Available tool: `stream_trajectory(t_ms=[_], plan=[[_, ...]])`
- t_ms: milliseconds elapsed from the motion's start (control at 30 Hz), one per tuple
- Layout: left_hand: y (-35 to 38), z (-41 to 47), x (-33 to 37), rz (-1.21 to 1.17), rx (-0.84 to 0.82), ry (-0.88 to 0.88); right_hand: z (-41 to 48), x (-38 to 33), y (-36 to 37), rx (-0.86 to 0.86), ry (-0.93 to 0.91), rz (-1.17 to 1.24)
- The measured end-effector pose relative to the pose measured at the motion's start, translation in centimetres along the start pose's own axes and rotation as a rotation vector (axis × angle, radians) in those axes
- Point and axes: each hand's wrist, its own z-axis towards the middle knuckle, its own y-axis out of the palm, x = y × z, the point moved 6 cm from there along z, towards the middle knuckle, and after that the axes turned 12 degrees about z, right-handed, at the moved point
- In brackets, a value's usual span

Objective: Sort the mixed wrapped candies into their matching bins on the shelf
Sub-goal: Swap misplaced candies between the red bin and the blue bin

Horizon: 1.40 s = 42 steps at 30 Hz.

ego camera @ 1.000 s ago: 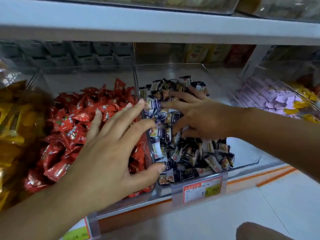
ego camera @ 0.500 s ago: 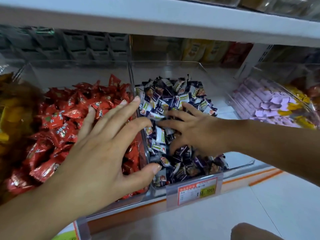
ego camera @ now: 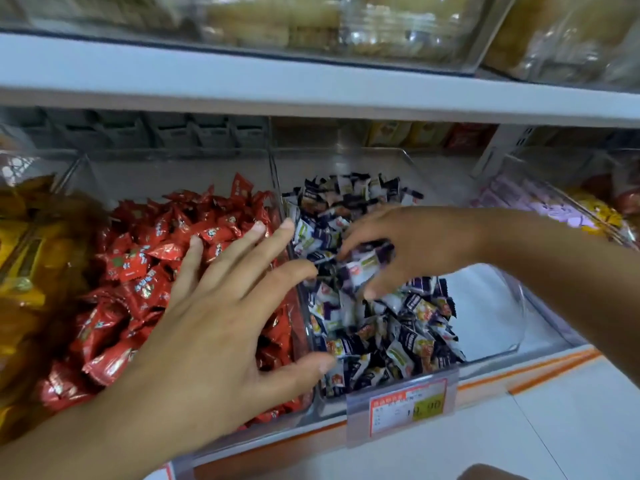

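**Shelf row during sorting.** A white shelf board [ego camera: 311, 84] spans the view above one row of four clear bins [ego camera: 346, 161] set side by side. From the left, the bins hold yellow candies [ego camera: 31, 265], red candies [ego camera: 145, 258], purple-and-white candies [ego camera: 398, 327], and lilac candies [ego camera: 512, 202] mixed with some yellow ones. Below the row lies a pale tiled floor [ego camera: 571, 427] edged with orange stripes. Two hands are present. The left hand [ego camera: 221, 327], fingers straight and spread and holding nothing, hovers over the red pile and the wall dividing it from the third bin. Its thumb reaches that bin's front corner. The right hand [ego camera: 408, 247], blurred, is inside the third bin, fingers curled round a few purple-and-white candies at the top of the pile. One price label [ego camera: 405, 410] is clipped to this bin's front edge.
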Motion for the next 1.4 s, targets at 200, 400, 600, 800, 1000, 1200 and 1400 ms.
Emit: stream_trajectory(t_ms=[200,400,600,800,1000,1200,1400], plan=[[-1.6,0.1,0.0,0.017,0.069,0.014,3.1,-3.8,-3.7,0.338,-0.075,-0.09],[-2.7,0.7,-0.4,-0.038,0.115,0.012,5.5,-1.3,2.4,0.327,-0.019,-0.304],[-2.9,0.3,-1.1,-0.029,0.089,0.008,0.4,0.8,4.0,0.191,0.004,-0.278],[-3.0,0.7,-0.7,-0.076,0.078,0.033,2.0,-1.1,-2.2,0.413,-0.039,0.075],[-3.2,1.2,-0.5,-0.051,0.082,0.062,10.1,-0.6,1.5,0.284,0.187,-0.258],[-2.4,1.6,-0.9,-0.007,0.108,0.052,4.9,-0.8,3.4,0.323,0.029,-0.169],[-2.0,1.2,-1.0,-0.023,0.091,0.06,2.0,-0.6,3.7,0.228,0.07,-0.066]])
